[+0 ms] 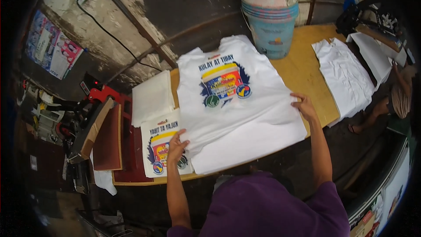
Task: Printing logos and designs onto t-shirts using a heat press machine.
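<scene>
Head view shows our white cotton T-shirt with a colourful printed front [232,105] spread flat on the yellow wooden bench [307,66] between our hands. Our left hand [176,145] pinches its lower left edge beside a printed transfer sheet [160,142]; our right hand [304,106] grips its right edge.

- A yellow wooden table [307,68] is carrying everything
- A printed white shirt [232,105] is lying at its centre
- Stacked buckets [271,17] are standing at twelve o'clock
- Folded white shirts [344,77] are lying at three o'clock
- A transfer sheet [163,147] is lying at eight o'clock
</scene>
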Action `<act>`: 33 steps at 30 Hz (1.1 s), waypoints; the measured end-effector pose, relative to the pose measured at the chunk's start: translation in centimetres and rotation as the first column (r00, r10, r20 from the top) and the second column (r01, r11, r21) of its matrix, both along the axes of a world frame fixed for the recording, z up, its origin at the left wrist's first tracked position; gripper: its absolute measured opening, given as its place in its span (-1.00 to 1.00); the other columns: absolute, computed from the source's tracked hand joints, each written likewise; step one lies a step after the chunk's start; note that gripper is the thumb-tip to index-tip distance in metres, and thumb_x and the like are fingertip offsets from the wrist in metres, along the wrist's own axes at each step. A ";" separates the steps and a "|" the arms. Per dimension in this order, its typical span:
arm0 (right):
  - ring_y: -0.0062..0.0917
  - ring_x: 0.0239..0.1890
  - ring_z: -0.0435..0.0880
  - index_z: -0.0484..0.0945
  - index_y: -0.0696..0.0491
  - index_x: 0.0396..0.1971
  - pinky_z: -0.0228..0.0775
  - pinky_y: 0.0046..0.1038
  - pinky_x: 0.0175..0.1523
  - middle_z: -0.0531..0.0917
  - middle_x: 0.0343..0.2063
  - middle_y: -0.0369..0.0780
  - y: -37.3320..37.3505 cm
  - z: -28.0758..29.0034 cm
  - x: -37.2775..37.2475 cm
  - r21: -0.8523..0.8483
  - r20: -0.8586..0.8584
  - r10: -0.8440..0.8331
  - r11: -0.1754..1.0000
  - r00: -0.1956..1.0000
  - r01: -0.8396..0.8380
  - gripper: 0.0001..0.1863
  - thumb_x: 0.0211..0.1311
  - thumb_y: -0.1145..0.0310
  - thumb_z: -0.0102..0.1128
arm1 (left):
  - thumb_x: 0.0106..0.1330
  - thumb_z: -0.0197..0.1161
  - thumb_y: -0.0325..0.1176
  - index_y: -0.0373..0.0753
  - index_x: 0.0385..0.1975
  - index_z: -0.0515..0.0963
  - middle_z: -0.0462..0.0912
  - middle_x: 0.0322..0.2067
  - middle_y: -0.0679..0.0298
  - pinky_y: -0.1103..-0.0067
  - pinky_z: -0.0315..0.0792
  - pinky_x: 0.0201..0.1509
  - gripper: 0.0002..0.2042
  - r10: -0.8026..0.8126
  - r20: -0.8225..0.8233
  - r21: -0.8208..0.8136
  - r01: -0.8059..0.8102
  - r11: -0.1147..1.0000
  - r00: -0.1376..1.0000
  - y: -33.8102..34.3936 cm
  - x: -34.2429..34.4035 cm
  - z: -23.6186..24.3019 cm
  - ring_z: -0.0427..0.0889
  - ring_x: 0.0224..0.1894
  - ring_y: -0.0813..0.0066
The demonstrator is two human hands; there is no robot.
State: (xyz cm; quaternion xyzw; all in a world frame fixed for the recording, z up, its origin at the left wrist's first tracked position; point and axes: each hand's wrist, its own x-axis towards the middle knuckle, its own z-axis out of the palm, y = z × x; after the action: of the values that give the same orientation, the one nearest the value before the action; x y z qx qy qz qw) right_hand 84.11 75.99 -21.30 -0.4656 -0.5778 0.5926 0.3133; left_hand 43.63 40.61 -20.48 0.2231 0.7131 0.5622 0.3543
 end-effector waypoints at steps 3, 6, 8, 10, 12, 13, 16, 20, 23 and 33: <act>-0.72 -0.57 0.42 0.60 0.14 -0.28 0.22 -0.65 -0.48 0.59 -0.43 -0.26 2.2 -0.9 2.2 0.080 -0.003 -0.002 0.997 1.000 0.002 -0.71 -0.09 0.67 0.19 | 0.09 0.24 -0.64 -0.30 -0.13 0.48 0.55 -0.49 0.33 0.81 0.36 -0.38 -0.69 0.046 -0.249 -0.119 -0.077 0.990 0.967 0.2 -1.2 0.5 0.46 -0.42 0.71; -0.68 -0.54 0.43 0.59 0.16 -0.21 0.28 -0.63 -0.44 0.59 -0.25 -0.23 1.7 0.2 3.6 0.051 0.068 0.032 0.998 0.997 -0.036 -0.66 -0.10 0.65 0.23 | 0.06 0.27 -0.64 -0.33 -0.09 0.47 0.55 -0.40 0.34 0.79 0.34 -0.38 -0.64 -0.018 -0.031 -0.115 0.014 0.993 0.999 -0.4 0.2 2.9 0.44 -0.40 0.75; -0.65 -0.52 0.45 0.54 0.22 -0.15 0.38 -0.58 -0.40 0.53 -0.07 -0.24 1.1 0.8 4.0 0.232 0.219 0.169 0.948 0.961 -0.219 -0.61 -0.10 0.67 0.23 | 0.03 0.27 -0.67 -0.34 -0.02 0.42 0.51 -0.24 0.32 0.77 0.38 -0.35 -0.56 -0.180 -0.146 -0.268 0.136 0.954 0.973 -1.7 0.5 2.4 0.49 -0.35 0.70; -0.64 -0.51 0.45 0.52 0.23 -0.11 0.41 -0.56 -0.39 0.51 -0.03 -0.25 0.1 1.1 4.4 0.174 0.260 0.177 0.958 0.949 -0.226 -0.57 -0.10 0.69 0.21 | -0.06 0.25 -0.76 -0.35 0.19 0.25 0.23 0.14 0.25 0.67 0.49 -0.17 -0.31 -0.340 -0.092 -0.338 0.292 0.895 0.936 -2.3 1.2 2.4 0.57 -0.14 0.47; -0.63 -0.50 0.45 0.49 0.24 -0.06 0.45 -0.55 -0.39 0.48 0.02 -0.26 -0.6 1.6 5.0 0.116 0.299 0.189 0.966 0.935 -0.232 -0.54 -0.09 0.70 0.19 | -0.06 0.24 -0.77 -0.35 0.21 0.21 0.20 0.16 0.23 0.65 0.49 -0.11 -0.28 -0.357 -0.123 -0.323 0.303 0.897 0.926 -2.9 1.2 1.7 0.56 -0.09 0.39; -0.63 -0.51 0.44 0.47 0.24 -0.03 0.47 -0.55 -0.41 0.46 0.05 -0.24 -0.8 2.0 5.3 0.108 0.282 0.207 0.963 0.937 -0.245 -0.50 -0.10 0.72 0.17 | -0.06 0.23 -0.78 -0.35 0.24 0.17 0.17 0.18 0.20 0.62 0.49 -0.05 -0.25 -0.367 -0.155 -0.303 0.309 0.901 0.917 -3.3 1.2 1.5 0.55 -0.05 0.32; -0.63 -0.52 0.41 0.45 0.24 0.00 0.47 -0.57 -0.45 0.43 0.08 -0.23 -1.5 2.5 6.4 0.113 0.271 0.223 0.959 0.936 -0.262 -0.47 -0.11 0.74 0.16 | -0.06 0.23 -0.78 -0.33 0.26 0.15 0.14 0.19 0.18 0.64 0.49 -0.06 -0.24 -0.366 -0.152 -0.300 0.310 0.902 0.918 -4.2 1.7 2.5 0.50 0.02 0.31; -0.64 -0.53 0.37 0.46 0.23 0.00 0.45 -0.60 -0.47 0.43 0.08 -0.23 -2.3 0.8 8.2 0.167 0.313 0.216 0.946 0.925 -0.277 -0.46 -0.13 0.74 0.16 | -0.07 0.24 -0.77 -0.31 0.27 0.13 0.13 0.20 0.17 0.63 0.48 -0.04 -0.21 -0.400 -0.213 -0.322 0.323 0.890 0.891 -6.3 2.8 0.8 0.45 0.05 0.30; -0.62 -0.50 0.40 0.46 0.22 0.00 0.41 -0.61 -0.47 0.45 0.07 -0.22 -2.9 -1.6 9.3 0.190 0.373 0.197 0.940 0.907 -0.283 -0.45 -0.15 0.73 0.17 | -0.09 0.28 -0.72 -0.29 0.28 0.13 0.15 0.19 0.13 0.61 0.45 0.00 -0.19 -0.514 -0.343 -0.408 0.368 0.835 0.786 -7.3 3.4 -1.9 0.39 0.10 0.29; -0.27 -0.07 0.54 0.42 0.23 0.04 0.43 -0.42 -0.11 0.40 0.09 -0.03 -4.2 -6.0 9.8 0.330 0.606 0.088 0.877 0.790 -0.350 -0.38 -0.19 0.55 0.26 | -0.05 0.28 -0.65 -0.23 0.29 0.13 0.24 0.11 0.08 0.53 0.45 -0.24 -0.21 -0.354 -0.354 -0.380 0.213 0.900 0.866 -9.5 4.8 -2.5 0.51 -0.39 0.38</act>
State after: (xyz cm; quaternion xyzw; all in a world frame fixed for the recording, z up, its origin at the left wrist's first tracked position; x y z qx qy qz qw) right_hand 93.92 71.79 -27.33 -0.4701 -0.8109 0.3167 0.1455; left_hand 48.44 31.10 -23.01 0.3788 0.8139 0.3162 0.3068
